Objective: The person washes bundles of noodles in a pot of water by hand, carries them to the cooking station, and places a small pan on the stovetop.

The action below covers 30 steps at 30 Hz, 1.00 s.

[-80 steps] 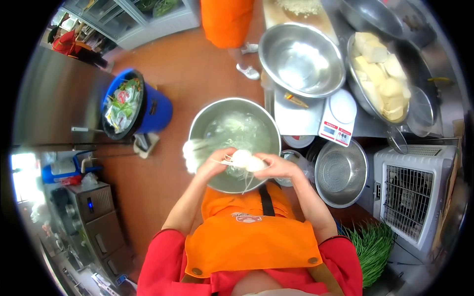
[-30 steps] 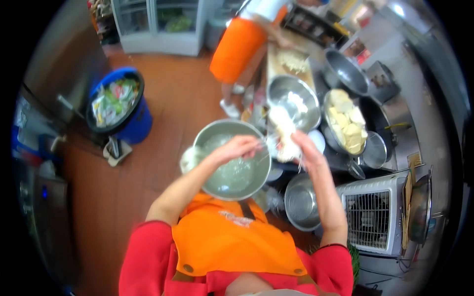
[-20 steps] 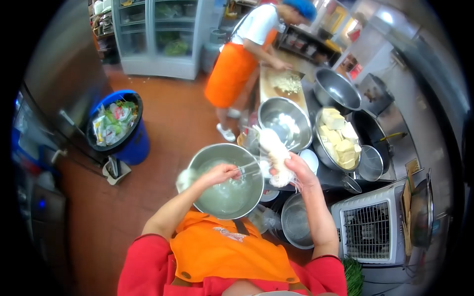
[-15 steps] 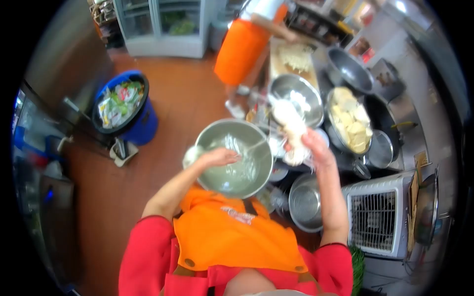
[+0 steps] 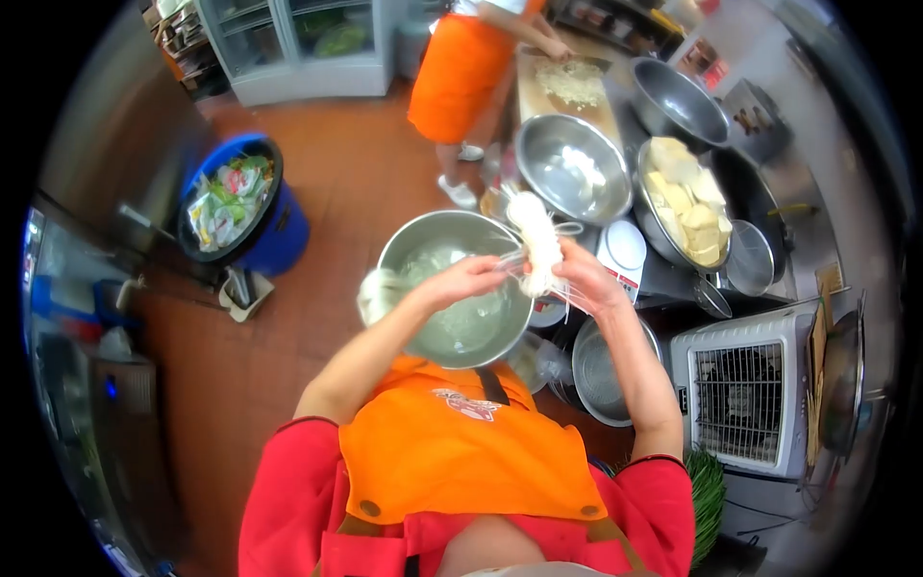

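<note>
Here the right grip (image 5: 588,278) clasps a white bundle (image 5: 536,234), while the left grip (image 5: 465,279) pinches its thin strands (image 5: 513,261)

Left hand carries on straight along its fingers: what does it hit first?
The left hand would likely meet the loose white strands first, then the white bundle in the right hand. Depth is unclear from one view; it may be touching the strands.

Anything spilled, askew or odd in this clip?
Mildly odd: a white clump hangs over the left rim of the metal pot, partly outside it. Loose strands also stick out from the white bundle in the right hand. No spill is visible.
</note>
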Each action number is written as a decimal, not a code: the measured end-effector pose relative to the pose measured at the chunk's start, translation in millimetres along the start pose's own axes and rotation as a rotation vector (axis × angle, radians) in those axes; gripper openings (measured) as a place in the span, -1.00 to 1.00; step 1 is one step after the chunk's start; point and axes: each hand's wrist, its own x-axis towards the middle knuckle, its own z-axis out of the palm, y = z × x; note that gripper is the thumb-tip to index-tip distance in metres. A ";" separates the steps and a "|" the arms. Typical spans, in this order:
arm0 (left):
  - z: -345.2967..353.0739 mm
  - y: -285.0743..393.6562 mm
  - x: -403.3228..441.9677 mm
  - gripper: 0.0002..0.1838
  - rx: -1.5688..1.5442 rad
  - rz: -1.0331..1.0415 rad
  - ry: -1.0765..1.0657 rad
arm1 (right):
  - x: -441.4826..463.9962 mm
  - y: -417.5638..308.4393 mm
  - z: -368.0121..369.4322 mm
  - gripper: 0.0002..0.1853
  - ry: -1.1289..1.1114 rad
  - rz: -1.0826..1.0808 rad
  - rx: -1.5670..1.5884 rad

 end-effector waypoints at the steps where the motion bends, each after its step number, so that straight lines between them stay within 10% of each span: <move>1: -0.7 -6.4 -0.3 -0.66 0.045 -0.032 0.019 | -1.0 2.3 -6.4 -0.42 0.036 0.024 -0.071; 12: 29.2 14.5 1.5 -0.75 0.662 0.053 -0.008 | 4.7 61.6 -8.7 -0.50 0.274 -0.080 -1.750; 19: -19.5 19.3 8.9 -0.80 0.332 -0.042 0.051 | -20.5 52.6 -11.2 -0.44 -0.071 -0.046 -1.439; 26: -7.2 -9.6 26.2 -0.79 0.132 0.042 0.047 | -31.9 13.9 -2.8 -0.29 0.063 -0.153 -0.753; 30: 23.2 4.2 18.3 -0.76 0.337 -0.089 -0.089 | -18.1 27.2 -23.5 -0.49 0.399 -0.165 -0.968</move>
